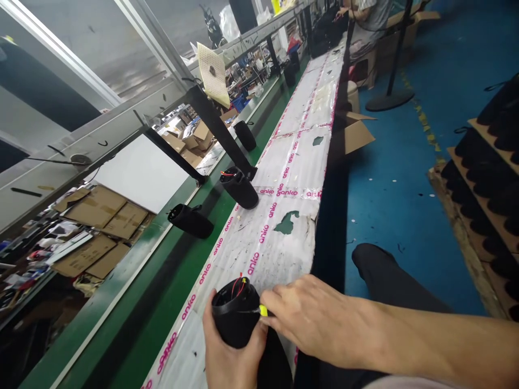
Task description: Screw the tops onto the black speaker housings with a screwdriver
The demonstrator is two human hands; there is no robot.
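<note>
A black fabric-covered cylinder (pixel 235 319) stands tilted at the bottom centre, its open top showing red and yellow wires. My left hand (pixel 233 359) is wrapped around its near side, thumb on the right. In my right hand (pixel 304 310) is a small tool with a yellow handle (pixel 263 310); its thin metal tip touches the cylinder just below the rim. Under them lies the bench edge, covered in white wrap with pink "anko" print (pixel 263 265). Another black cylinder with wires (pixel 240 188) stands farther along the wrap.
On the green conveyor (pixel 162 270) stand more black cylinders (pixel 190 220). A black post (pixel 221 129) rises beside the wrap. Cardboard boxes (pixel 101 210) lie at the left. At the right are stacked trays of black cylinders (pixel 478 200). A person (pixel 365 21) sits at the far end.
</note>
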